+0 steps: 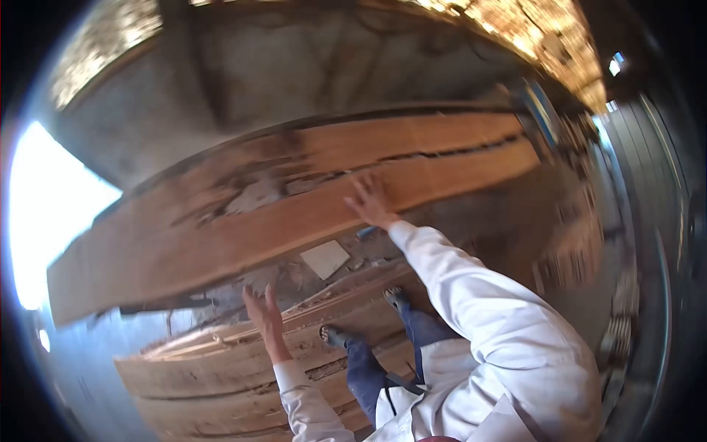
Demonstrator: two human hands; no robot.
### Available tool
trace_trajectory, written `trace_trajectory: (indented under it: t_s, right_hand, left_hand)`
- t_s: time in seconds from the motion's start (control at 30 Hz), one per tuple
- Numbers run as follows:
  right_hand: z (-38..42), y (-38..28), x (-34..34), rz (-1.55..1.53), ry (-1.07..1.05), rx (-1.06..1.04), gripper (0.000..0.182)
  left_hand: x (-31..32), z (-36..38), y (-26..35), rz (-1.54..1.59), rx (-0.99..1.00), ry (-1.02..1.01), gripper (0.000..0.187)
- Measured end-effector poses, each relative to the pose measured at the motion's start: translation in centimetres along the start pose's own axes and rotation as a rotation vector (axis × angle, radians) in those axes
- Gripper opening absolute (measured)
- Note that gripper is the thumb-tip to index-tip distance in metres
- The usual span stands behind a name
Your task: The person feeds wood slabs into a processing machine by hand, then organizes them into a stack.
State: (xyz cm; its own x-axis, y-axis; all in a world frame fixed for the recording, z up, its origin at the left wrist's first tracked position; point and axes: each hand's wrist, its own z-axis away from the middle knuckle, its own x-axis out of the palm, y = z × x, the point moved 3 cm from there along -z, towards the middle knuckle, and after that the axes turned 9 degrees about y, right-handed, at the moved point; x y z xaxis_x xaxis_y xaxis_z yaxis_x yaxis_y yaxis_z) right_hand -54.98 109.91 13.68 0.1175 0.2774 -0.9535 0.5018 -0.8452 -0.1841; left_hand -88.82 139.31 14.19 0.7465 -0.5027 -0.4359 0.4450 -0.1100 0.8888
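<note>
A long, wide wooden slab [324,221] with rough edges stretches across the view, with a dark crack and a pale, hollowed patch along its middle. My right hand [372,202] reaches to the slab's near half, just below the crack, its fingers spread and holding nothing. My left hand [265,315] is in front of the slab's near edge, over the gap between it and the boards below. Its fingers and thumb stand apart with nothing in them.
Sawn boards [213,376] lie stacked by my feet. A pale square piece [325,259] rests among scraps below the slab's near edge, beside a small blue object [366,232]. Behind the slab stands a grey wall [294,62]; ribbed metal sheeting [648,169] rises at the right.
</note>
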Motion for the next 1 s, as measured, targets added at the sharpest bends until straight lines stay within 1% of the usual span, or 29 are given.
trace_trajectory:
  t_s: [0.03, 0.1, 0.13, 0.17, 0.27, 0.3, 0.33, 0.37, 0.4, 0.47, 0.5, 0.57, 0.6, 0.67, 0.7, 0.77, 0.8, 0.83, 0.87, 0.9, 0.93, 0.97, 1.0]
  right_hand:
    - [0.0, -1.0, -1.9, 0.022, -0.08, 0.06, 0.079]
    - [-0.1, -0.1, -2.3, 0.032, -0.07, 0.056, 0.08]
    - [-0.8, -0.1, -3.3, 0.013, -0.1, 0.077, 0.081]
    - [0.1, -0.6, -2.9, -0.005, -0.105, 0.09, 0.081]
    - [-0.9, 0.4, -2.9, -0.042, -0.088, 0.092, 0.083]
    - [-1.2, 1.0, -3.0, -0.066, -0.065, 0.083, 0.084]
    - [-0.9, 1.5, -3.1, -0.098, -0.044, 0.073, 0.084]
    - [0.0, 1.7, -3.2, -0.133, -0.017, 0.061, 0.085]
    - [1.0, 1.5, -3.4, -0.153, -0.039, 0.073, 0.086]
    - [0.4, 2.3, -4.9, -0.188, -0.092, 0.099, 0.088]
    - [0.4, 2.8, -5.7, -0.269, -0.122, 0.08, 0.086]
    - [1.2, 4.8, -6.9, -0.409, -0.169, 0.029, 0.082]
    - [2.7, 6.6, -7.9, -0.466, -0.067, 0.014, 0.078]
    - [7.7, 8.8, -9.1, -0.6, 0.119, -0.023, 0.071]
    - [11.1, 10.8, -12.0, -0.598, 0.229, -0.032, 0.062]
    - [20.0, 16.0, -13.9, -0.686, 0.072, 0.095, 0.058]
    - [25.0, 19.3, -14.3, -0.837, -0.181, 0.308, 0.055]
    - [30.5, 23.0, -16.5, -0.843, -0.402, 0.515, 0.055]
    - [38.1, 27.6, -15.0, -0.756, -0.45, 0.606, 0.055]
    - [45.8, 32.6, -14.6, -0.713, -0.526, 0.765, 0.058]
    - [53.6, 37.6, -15.9, -0.612, -0.618, 0.849, 0.057]
    - [58.6, 41.9, -20.8, -0.328, -0.713, 1.262, 0.058]
    - [67.0, 46.1, -22.0, -0.166, -0.632, 1.531, 0.059]
  left_hand:
    - [1.2, 0.8, 0.6, -0.009, 0.03, -0.054, 0.064]
    - [3.5, 2.5, 2.0, -0.017, 0.081, -0.129, 0.059]
    - [4.7, 3.6, 2.8, -0.098, 0.091, -0.234, 0.056]
    - [5.6, 5.5, 1.5, -0.166, 0.121, -0.327, 0.054]
    - [8.6, 9.8, 5.0, -0.352, 0.127, -0.653, 0.045]
    - [9.6, 11.3, 4.8, -0.4, 0.11, -0.725, 0.046]
    - [10.5, 13.5, 3.3, -0.456, 0.088, -0.791, 0.046]
    - [10.9, 16.1, 1.7, -0.516, 0.1, -0.81, 0.048]
    - [11.2, 18.4, -0.3, -0.571, 0.115, -0.822, 0.05]
    - [11.1, 21.8, -0.7, -0.684, 0.07, -0.86, 0.051]
    - [11.1, 23.1, -0.9, -0.735, 0.05, -0.884, 0.051]
    - [9.5, 25.3, -5.9, -0.813, 0.078, -0.901, 0.051]
    - [9.0, 26.7, -7.6, -0.855, 0.077, -0.91, 0.05]
    - [7.9, 30.5, -7.4, -0.676, -0.338, -0.809, 0.048]
    - [6.5, 31.6, -7.5, -0.587, -0.53, -0.731, 0.047]
    - [5.0, 33.7, -6.9, -0.546, -0.669, -0.693, 0.045]
    - [4.6, 34.9, -6.4, -0.516, -0.736, -0.676, 0.044]
    - [4.7, 35.9, -4.9, -0.513, -0.726, -0.675, 0.044]
    - [4.7, 36.9, -3.5, -0.533, -0.732, -0.678, 0.044]
    - [5.8, 37.3, -2.5, -0.541, -0.734, -0.69, 0.044]
    - [7.4, 37.9, -1.6, -0.545, -0.732, -0.708, 0.044]
    - [9.0, 38.2, -0.3, -0.56, -0.691, -0.724, 0.046]
    - [10.8, 38.4, 1.1, -0.552, -0.666, -0.731, 0.047]
